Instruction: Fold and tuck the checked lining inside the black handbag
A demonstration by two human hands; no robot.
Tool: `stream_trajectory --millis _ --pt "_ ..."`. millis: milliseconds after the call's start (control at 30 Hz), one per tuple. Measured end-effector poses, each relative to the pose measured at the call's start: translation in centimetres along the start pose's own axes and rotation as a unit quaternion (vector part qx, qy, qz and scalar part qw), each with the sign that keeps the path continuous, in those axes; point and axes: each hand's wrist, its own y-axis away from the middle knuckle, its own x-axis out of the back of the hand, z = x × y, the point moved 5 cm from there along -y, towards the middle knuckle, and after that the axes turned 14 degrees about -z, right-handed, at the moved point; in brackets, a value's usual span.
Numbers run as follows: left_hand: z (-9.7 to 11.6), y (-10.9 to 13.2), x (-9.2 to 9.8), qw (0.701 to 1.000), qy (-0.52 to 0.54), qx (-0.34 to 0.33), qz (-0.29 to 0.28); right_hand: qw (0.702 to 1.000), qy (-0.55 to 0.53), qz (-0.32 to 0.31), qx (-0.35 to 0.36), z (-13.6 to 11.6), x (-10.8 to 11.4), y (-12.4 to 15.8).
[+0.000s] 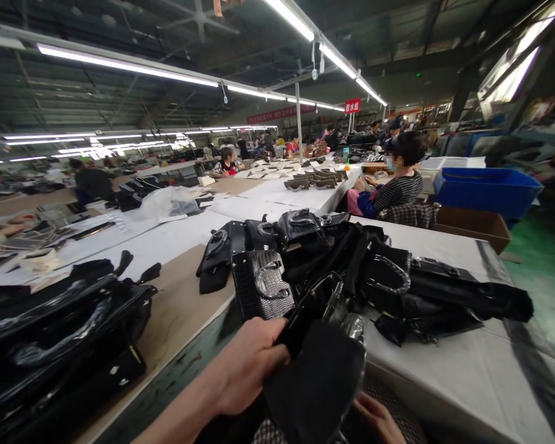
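My left hand (245,367) grips the top edge of a black handbag (319,364) near its handle, at the bottom centre. The bag hangs tilted over the near edge of the white table (444,364). My right hand (379,419) sits low under the bag's right corner, fingers touching its underside; only part of it shows. Just beyond lies a heap of black handbags (351,265) with curved handles, one with a crocodile-pattern face (259,287).
Another pile of glossy black bags (60,333) lies at the left on a brown sheet. A seated person in a striped top (398,185) works farther back. A blue bin (485,191) and a cardboard box (476,225) stand at right. Other workers sit at distant tables.
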Motion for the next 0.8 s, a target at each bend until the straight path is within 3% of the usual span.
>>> stream_trajectory --millis 100,200,267,367,467,567,667,800 --pt "1.7 -0.2 0.8 0.981 -0.181 0.063 -0.013 0.994 -0.055 0.088 -0.021 -1.3 2.6 1.5" --pt "0.5 -2.8 -0.6 0.962 -0.253 0.068 -0.083 0.961 0.086 0.235 0.121 -7.7 5.5 5.2" --pt "-1.0 -5.3 -2.0 0.948 -0.278 0.052 -0.145 0.945 0.126 0.255 0.16 -11.7 5.7 6.7" --pt "-2.4 -8.4 -3.5 0.935 -0.293 0.037 -0.195 0.932 0.193 0.234 0.196 -16.2 4.1 7.0" --pt "-2.2 -9.4 -4.3 0.927 -0.312 0.024 -0.204 0.9 0.315 0.148 0.264 -18.8 0.7 6.2" --pt "-2.0 -8.5 -4.4 0.921 -0.34 0.03 -0.186 0.849 0.441 0.062 0.285 -19.1 -2.1 5.4" --pt "-2.5 -7.3 -4.3 0.919 -0.354 0.052 -0.164 0.824 0.51 0.036 0.243 -18.9 -3.0 4.9" --pt "-3.3 -6.6 -3.9 0.926 -0.333 0.067 -0.166 0.76 0.606 0.013 0.233 -19.9 -3.7 4.5"
